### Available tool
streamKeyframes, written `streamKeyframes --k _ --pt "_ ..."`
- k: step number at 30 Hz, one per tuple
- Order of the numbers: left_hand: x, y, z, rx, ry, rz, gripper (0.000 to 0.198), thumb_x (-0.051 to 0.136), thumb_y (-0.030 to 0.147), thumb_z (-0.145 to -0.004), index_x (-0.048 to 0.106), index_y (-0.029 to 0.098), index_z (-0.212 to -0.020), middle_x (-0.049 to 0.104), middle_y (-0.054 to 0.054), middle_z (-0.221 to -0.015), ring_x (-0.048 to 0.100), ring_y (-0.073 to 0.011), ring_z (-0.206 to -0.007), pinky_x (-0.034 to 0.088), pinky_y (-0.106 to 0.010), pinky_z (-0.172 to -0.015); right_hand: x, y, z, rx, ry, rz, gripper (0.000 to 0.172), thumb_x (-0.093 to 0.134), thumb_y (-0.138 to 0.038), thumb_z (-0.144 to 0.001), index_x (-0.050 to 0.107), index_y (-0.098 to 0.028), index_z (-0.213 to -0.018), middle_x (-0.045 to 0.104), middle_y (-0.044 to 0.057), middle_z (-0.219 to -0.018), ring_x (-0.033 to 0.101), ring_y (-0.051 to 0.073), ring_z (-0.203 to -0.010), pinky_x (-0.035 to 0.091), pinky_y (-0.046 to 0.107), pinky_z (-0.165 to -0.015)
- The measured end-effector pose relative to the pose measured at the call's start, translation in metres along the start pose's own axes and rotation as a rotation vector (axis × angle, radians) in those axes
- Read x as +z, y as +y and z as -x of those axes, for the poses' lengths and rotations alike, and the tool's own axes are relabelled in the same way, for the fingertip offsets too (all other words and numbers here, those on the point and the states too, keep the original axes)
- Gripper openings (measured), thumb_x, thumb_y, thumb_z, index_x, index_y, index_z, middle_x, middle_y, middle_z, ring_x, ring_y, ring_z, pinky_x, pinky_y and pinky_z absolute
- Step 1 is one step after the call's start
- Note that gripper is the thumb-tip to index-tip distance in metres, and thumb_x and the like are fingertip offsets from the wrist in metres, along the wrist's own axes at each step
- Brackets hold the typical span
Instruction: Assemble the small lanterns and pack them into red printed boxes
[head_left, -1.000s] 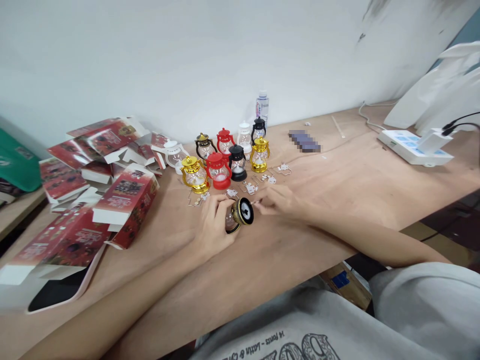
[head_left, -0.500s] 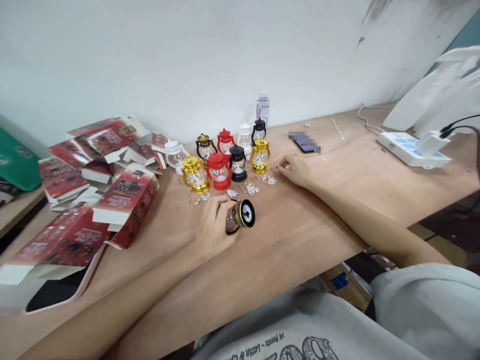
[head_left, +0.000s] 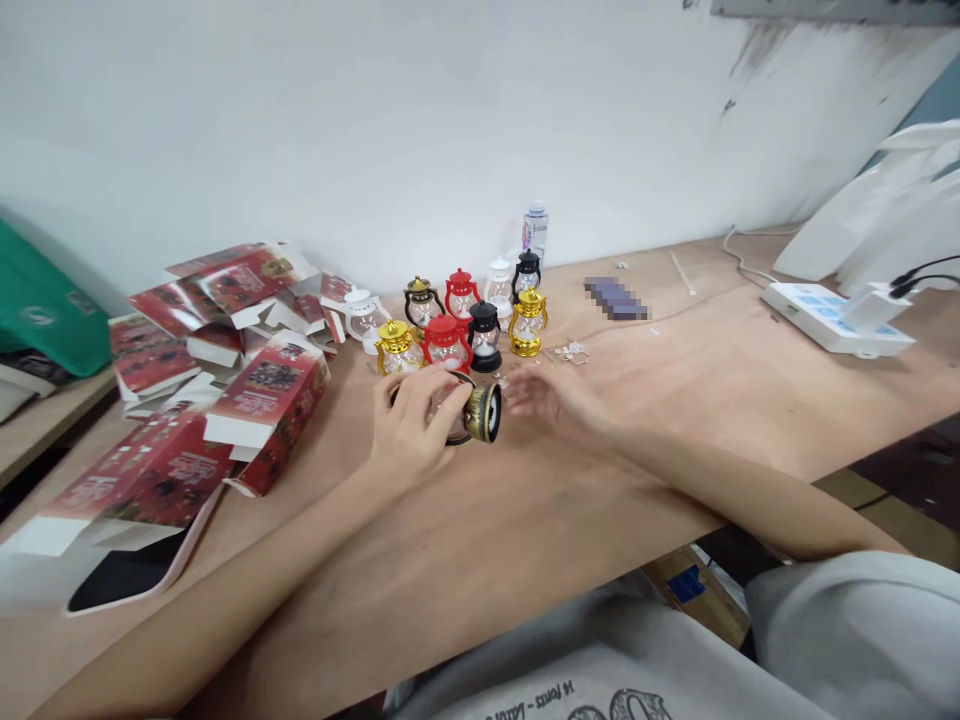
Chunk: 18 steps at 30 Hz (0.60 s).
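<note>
My left hand (head_left: pixel 412 420) is wrapped round a small black-and-gold toy lantern (head_left: pixel 482 412), which lies on its side in the grip. Its round base faces right, and the fingers hide part of its clear body. Just right of that base is my right hand (head_left: pixel 555 402), its fingers blurred, so whether they hold anything cannot be made out. Behind the hands stand several upright lanterns, among them a red lantern (head_left: pixel 448 344), a black lantern (head_left: pixel 485 338) and a gold lantern (head_left: pixel 529 324). Small whitish metal pieces (head_left: pixel 574 350) lie beyond my right hand.
Opened red cardboard boxes (head_left: pixel 262 400) are heaped on the left. A water bottle (head_left: pixel 535 232) stands against the wall, with a phone (head_left: pixel 616 299) to its right. A white power strip (head_left: pixel 832 318) with cables sits farther right. The table's front edge runs close to my body.
My right hand has moved left and nearer, from the small pieces to beside the lantern's base. My left hand has turned the lantern so its base faces more to the right.
</note>
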<state>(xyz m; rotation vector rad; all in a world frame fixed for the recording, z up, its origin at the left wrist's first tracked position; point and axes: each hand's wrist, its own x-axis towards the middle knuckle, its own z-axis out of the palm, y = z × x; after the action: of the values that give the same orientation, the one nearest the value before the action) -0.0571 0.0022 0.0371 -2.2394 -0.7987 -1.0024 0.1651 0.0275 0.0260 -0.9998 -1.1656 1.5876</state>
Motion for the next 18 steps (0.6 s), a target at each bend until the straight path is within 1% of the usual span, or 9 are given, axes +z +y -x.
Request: streamKeyframes --k 2,3,4,6,8,11,14,16,18 --pt "-0.005 -0.005 -0.009 0.102 0.038 -0.046 0.036 0.059 0.011 -0.079 0.055 0.029 -0.11 0.067 -0.003 -0.105 0.063 -0.0248 -0.104 0.036 -0.043 -0.088 0.026 0.003 0.019 0.312 -0.219 -0.269 0.04 0.04 -0.045 -0.09 0.059 -0.01 -0.088 0.068 0.014 -0.086 0.068 0.019 -0.08 0.053 0.038 -0.087" --pt "-0.007 -0.006 -0.012 0.146 0.023 -0.039 0.036 0.058 0.01 -0.081 0.056 0.033 -0.108 0.069 0.001 -0.106 0.065 -0.0229 -0.102 0.036 -0.043 -0.088 0.036 0.005 0.027 0.413 -0.289 -0.348 0.046 0.034 -0.046 -0.092 0.059 -0.007 -0.09 0.068 0.016 -0.087 0.068 0.02 -0.084 0.052 0.038 -0.091" --pt "-0.008 -0.008 -0.014 0.184 -0.019 -0.015 0.036 0.057 0.009 -0.083 0.057 0.036 -0.107 0.069 0.004 -0.107 0.067 -0.0209 -0.1 0.036 -0.042 -0.088 0.042 0.007 0.032 0.453 -0.32 -0.414 0.048 0.03 -0.044 -0.094 0.059 -0.006 -0.094 0.068 0.016 -0.088 0.069 0.02 -0.087 0.05 0.036 -0.094" --pt "-0.01 -0.01 -0.013 0.237 -0.168 0.07 0.039 0.054 0.011 -0.086 0.055 0.042 -0.109 0.068 0.009 -0.112 0.068 -0.0173 -0.096 0.04 -0.039 -0.086 0.048 0.011 0.037 0.476 -0.325 -0.514 0.043 0.027 -0.036 -0.096 0.058 -0.006 -0.1 0.068 0.014 -0.089 0.069 0.016 -0.087 0.048 0.034 -0.098" --pt "-0.008 -0.013 -0.006 0.285 -0.322 0.17 0.049 0.049 0.008 -0.087 0.05 0.045 -0.119 0.065 0.009 -0.12 0.067 -0.0142 -0.098 0.043 -0.036 -0.087 0.049 0.016 0.035 0.474 -0.262 -0.584 0.035 0.029 -0.028 -0.096 0.057 -0.009 -0.102 0.068 0.01 -0.088 0.068 0.013 -0.081 0.05 0.031 -0.095" --pt "-0.003 -0.014 0.013 0.396 -0.44 0.31 0.064 0.042 -0.001 -0.085 0.039 0.043 -0.132 0.06 0.008 -0.128 0.065 -0.0097 -0.102 0.047 -0.03 -0.088 0.05 0.023 0.034 0.532 -0.155 -0.632 0.031 0.032 -0.027 -0.096 0.06 -0.012 -0.097 0.067 0.004 -0.078 0.066 0.01 -0.067 0.056 0.024 -0.075" --pt "0.001 -0.005 0.028 0.573 -0.389 0.413 0.061 0.04 -0.002 -0.083 0.046 0.042 -0.125 0.061 0.013 -0.126 0.062 -0.0059 -0.105 0.049 -0.021 -0.078 0.054 0.027 0.039 0.633 -0.16 -0.631 0.035 0.035 -0.035 -0.095 0.062 -0.014 -0.089 0.065 0.001 -0.066 0.061 0.009 -0.055 0.052 0.018 -0.056" --pt "0.002 0.006 0.031 0.659 -0.252 0.435 0.054 0.044 -0.002 -0.082 0.055 0.041 -0.114 0.062 0.015 -0.123 0.057 -0.0038 -0.112 0.048 -0.019 -0.077 0.053 0.028 0.041 0.676 -0.21 -0.608 0.038 0.036 -0.039 -0.094 0.062 -0.014 -0.082 0.065 0.001 -0.063 0.058 0.009 -0.051 0.048 0.017 -0.049" --pt "0.002 0.017 0.029 0.674 -0.116 0.447 0.046 0.052 0.001 -0.08 0.059 0.04 -0.104 0.063 0.016 -0.121 0.054 -0.0047 -0.116 0.045 -0.02 -0.086 0.046 0.025 0.036 0.602 -0.257 -0.524 0.041 0.035 -0.041 -0.093 0.061 -0.014 -0.078 0.066 0.003 -0.065 0.058 0.01 -0.051 0.046 0.018 -0.047"
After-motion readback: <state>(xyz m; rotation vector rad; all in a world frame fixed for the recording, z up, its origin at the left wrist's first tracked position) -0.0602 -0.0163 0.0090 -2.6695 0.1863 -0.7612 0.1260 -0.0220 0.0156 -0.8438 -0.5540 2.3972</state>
